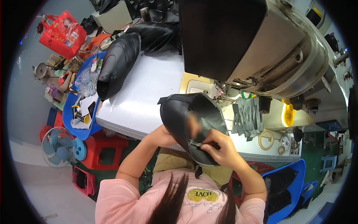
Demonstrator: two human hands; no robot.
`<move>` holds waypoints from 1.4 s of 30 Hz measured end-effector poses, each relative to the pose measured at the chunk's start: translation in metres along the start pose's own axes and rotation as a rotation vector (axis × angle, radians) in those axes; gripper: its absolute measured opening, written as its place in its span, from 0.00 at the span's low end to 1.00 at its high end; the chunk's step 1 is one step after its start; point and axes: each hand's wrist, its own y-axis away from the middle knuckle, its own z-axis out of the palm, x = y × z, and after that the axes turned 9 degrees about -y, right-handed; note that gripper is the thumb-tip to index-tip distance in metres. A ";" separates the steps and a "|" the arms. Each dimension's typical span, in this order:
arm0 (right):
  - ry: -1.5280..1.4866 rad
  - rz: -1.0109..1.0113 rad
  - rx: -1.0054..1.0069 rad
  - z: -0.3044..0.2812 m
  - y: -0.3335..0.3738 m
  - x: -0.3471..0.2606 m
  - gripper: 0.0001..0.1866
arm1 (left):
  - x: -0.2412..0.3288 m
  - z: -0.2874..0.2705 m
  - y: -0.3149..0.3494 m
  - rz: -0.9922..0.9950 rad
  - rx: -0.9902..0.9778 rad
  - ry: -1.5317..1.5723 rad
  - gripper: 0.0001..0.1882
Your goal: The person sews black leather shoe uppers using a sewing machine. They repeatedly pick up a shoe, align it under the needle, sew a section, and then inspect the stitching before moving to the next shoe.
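Bright, even light falls from above. The white table (149, 93) is pale and washed out, and the sewing machine (268, 48) shows soft glare on its metal curve. Shadows are weak. The fisheye bends straight edges toward a black rim. One smudge of blur sits on the black leather piece (194, 123); elsewhere focus is fair.
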 end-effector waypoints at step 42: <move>-0.510 0.270 0.508 0.037 0.019 0.010 0.06 | -0.008 0.077 0.036 -0.354 0.768 0.511 0.24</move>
